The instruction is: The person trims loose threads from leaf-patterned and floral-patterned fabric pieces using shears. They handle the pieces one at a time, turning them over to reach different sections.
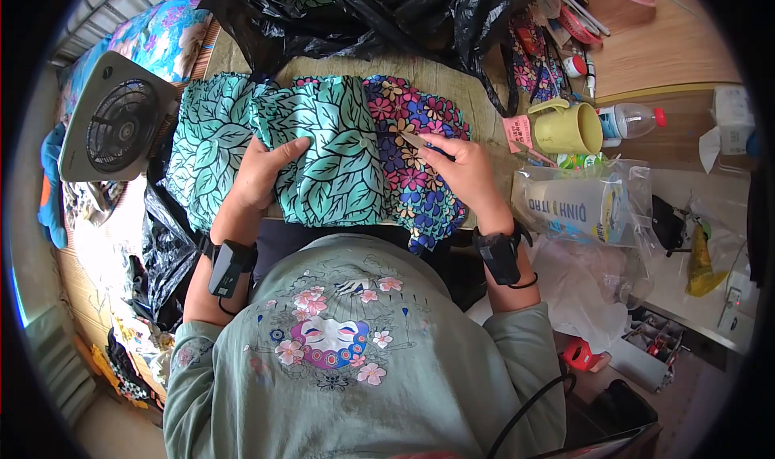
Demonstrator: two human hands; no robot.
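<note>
A teal leaf-print cloth (331, 160) lies folded in layers across the table in front of me. My left hand (262, 171) is closed on its fold, thumb on top and fingers hidden beneath. To the right, a dark floral cloth (412, 108) with pink, purple and cream flowers sticks out from beside the teal layers. Over that floral cloth, my right hand (462, 168) pinches a small pale pointed tool (413, 139) between thumb and fingers. Its tip points left towards the teal cloth; its exact kind is too small to tell.
A black plastic bag (371, 23) sits along the table's far side. A grey fan (117, 120) stands at the left. On the right are a yellow mug (565, 128), a plastic bottle (630, 121) and a clear plastic bag (581, 205).
</note>
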